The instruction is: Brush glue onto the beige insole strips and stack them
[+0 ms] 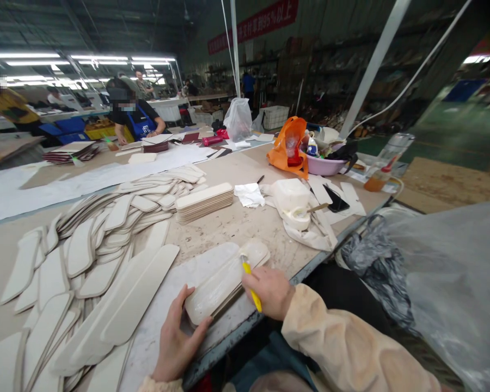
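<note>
Strips of pale, round-ended sheet material lie stacked close to the near table edge, on a whitish sheet; the uppermost has a glossy, wet-looking surface. Left hand: thumb and forefinger parted to the width of the stack and set against its near end, holding it between them. Right hand: fingers closed around a yellow-handled brush, whose pale tip meets the top strip toward its far end. To the left, a loose heap of similar pieces covers much of the worktable, longer panels overlapping in front. Beyond the strips stands a neat pile of matching pieces, with crumpled white paper just beside it. At right, a cut white plastic container sits near a dark smartphone; farther back, an orange bag rests against a lilac basin. Across the table, a co-worker in a blue apron bends over flat pieces.
</note>
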Available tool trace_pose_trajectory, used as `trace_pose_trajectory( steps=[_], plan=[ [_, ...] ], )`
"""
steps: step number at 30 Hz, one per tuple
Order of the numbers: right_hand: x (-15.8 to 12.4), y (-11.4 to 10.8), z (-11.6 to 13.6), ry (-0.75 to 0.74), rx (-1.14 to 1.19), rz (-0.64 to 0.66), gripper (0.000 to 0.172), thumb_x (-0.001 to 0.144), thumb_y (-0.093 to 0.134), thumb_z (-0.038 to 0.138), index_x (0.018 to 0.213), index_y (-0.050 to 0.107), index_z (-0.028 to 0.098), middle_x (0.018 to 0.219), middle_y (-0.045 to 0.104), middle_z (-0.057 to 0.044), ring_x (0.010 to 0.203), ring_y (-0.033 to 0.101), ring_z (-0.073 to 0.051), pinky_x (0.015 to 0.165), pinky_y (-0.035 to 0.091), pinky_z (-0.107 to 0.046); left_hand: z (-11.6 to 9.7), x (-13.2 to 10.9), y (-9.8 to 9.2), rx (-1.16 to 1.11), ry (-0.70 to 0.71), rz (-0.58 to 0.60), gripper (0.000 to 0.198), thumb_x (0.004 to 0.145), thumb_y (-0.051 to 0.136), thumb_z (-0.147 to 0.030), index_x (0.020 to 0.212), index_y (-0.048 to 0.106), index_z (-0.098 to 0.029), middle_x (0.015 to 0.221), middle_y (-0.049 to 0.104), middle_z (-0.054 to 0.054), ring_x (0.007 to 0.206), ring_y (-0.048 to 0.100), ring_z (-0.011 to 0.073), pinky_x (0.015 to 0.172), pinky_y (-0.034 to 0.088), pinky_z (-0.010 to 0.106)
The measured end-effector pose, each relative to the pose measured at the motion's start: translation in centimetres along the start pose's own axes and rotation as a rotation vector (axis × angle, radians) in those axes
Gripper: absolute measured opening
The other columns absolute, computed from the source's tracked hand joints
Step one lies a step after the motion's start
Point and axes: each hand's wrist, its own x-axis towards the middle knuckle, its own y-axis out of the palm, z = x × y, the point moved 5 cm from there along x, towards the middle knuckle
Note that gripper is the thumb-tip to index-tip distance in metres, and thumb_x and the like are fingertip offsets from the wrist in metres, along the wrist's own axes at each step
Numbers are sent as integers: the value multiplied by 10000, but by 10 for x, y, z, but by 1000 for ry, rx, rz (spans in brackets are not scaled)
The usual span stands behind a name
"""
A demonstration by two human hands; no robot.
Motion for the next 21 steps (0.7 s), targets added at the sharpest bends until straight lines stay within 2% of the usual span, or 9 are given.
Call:
trace_pose_trajectory(
  steps=[2, 4, 7, 10, 15, 18, 21],
  plan=[
    [-5, -1, 20, -160, 93, -15, 77, 873, 522, 271, 883, 579, 220, 737, 583, -13, 672, 510, -151, 559, 300, -286, 1, -1, 0, -5, 6, 2, 785, 747, 691, -417, 1414, 332, -212, 1295, 559, 129, 1207, 541, 296, 1031, 446, 494],
    [-8, -6, 24, -210, 163, -68, 92, 886, 503, 270, 901, 579, 221, 716, 574, -6, 662, 506, -146, 572, 324, -277, 2, -2, 1, -12, 14, 4, 795, 747, 693, -412, 1421, 322, -213, 1302, 554, 127, 1210, 538, 295, 1033, 444, 491],
    [-7, -12, 1, -46, 166, -158, 135, 909, 466, 232, 936, 592, 195, 754, 602, -33, 706, 546, -154, 625, 380, -268, 4, -1, 0, -6, 20, 4, 802, 745, 697, -402, 1425, 317, -211, 1308, 551, 129, 1217, 534, 295, 1037, 441, 493],
    [-7, -13, -17, 86, 153, -174, 162, 927, 445, 214, 924, 604, 181, 762, 619, -52, 717, 576, -165, 643, 412, -269, 3, 0, 0, 31, 37, -4, 786, 746, 699, -393, 1416, 333, -207, 1305, 557, 134, 1224, 530, 301, 1035, 440, 501],
    [-12, -12, 13, -141, 445, -81, 156, 935, 453, 216, 955, 606, 190, 740, 620, -35, 693, 598, -147, 646, 460, -251, -14, -2, -2, 73, 120, -9, 708, 768, 681, -385, 1384, 384, -201, 1301, 559, 148, 1215, 536, 288, 1018, 456, 482],
    [-18, -21, 10, -147, 638, -234, 174, 926, 480, 173, 1058, 589, 204, 846, 668, -47, 770, 644, -147, 709, 508, -250, -23, -6, -8, 79, 155, -3, 733, 779, 660, -448, 1406, 373, -200, 1394, 471, 172, 1289, 460, 314, 1047, 418, 499],
    [-26, -28, -19, -12, 699, -436, 209, 893, 540, 156, 1080, 596, 229, 936, 689, -49, 847, 671, -172, 765, 539, -272, -22, -6, -27, 181, 156, -65, 633, 830, 602, -424, 1388, 409, -194, 1423, 428, 176, 1317, 418, 314, 1059, 394, 493]
  ],
)
